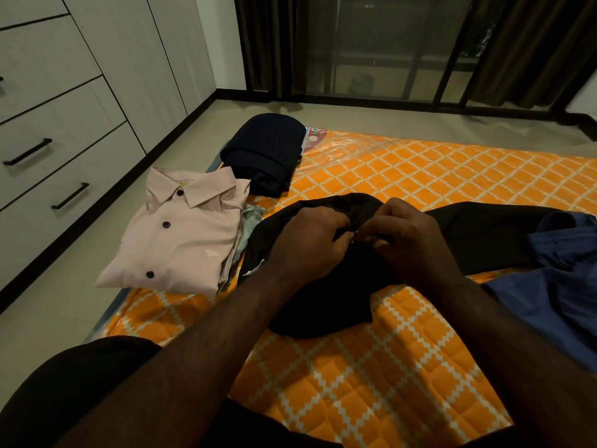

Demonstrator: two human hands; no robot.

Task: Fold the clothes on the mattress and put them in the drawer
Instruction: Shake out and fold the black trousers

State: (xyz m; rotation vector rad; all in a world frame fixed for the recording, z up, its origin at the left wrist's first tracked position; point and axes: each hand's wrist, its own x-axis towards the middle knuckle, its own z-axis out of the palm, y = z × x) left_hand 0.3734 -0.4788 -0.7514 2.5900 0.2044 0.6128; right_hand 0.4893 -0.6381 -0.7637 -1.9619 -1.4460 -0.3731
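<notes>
A black garment (326,295) lies spread across the middle of the orange quilted mattress (371,367). My left hand (310,240) and my right hand (410,234) meet over its upper part, both with curled fingers pinching the fabric around a small fastening. A folded pink button shirt (181,234) lies on a stack at the mattress's left edge. Behind it sits a folded dark navy garment (265,150). A loose blue garment (555,286) lies at the right. The drawers (55,150) stand at the left, closed.
Beige floor runs between the mattress and the white drawer unit with black handles (69,196). Tall white cupboard doors (135,59) continue along the left wall. A dark glass door with curtains (387,46) fills the far wall. Clear plastic wrap (349,150) covers the mattress's far corner.
</notes>
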